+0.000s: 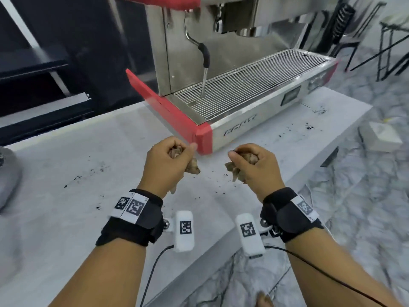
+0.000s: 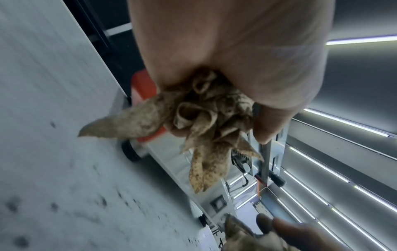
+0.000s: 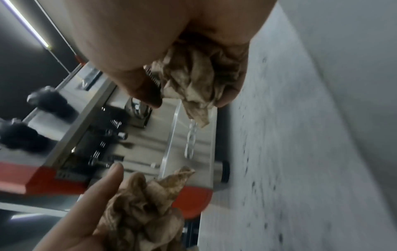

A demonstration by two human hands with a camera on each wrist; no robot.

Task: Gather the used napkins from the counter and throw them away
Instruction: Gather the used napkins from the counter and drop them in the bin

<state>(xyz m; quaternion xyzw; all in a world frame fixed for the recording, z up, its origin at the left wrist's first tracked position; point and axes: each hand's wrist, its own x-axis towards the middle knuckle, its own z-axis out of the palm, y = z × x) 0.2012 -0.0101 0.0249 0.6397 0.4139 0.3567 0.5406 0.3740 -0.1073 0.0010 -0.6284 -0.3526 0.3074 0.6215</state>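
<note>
You're gripping crumpled, brown-stained paper napkins (image 1: pixel 192 168), looking soft and matt. The surface (image 1: pixel 77 151) is showing pale, smooth marbled stone; the espresso machine (image 1: pixel 243 96) is gleaming brushed metal with glossy red trim.

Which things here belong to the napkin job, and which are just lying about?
Job:
- left hand, gripping a crumpled brown napkin wad
- right hand, gripping a second napkin wad

Lying about:
- espresso machine
- dark crumbs on the counter

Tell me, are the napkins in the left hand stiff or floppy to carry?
Probably floppy: the napkins crumple inside the left hand, with corners drooping loose. Likely light. Stained brown, they may shed crumbs onto the counter.
</note>
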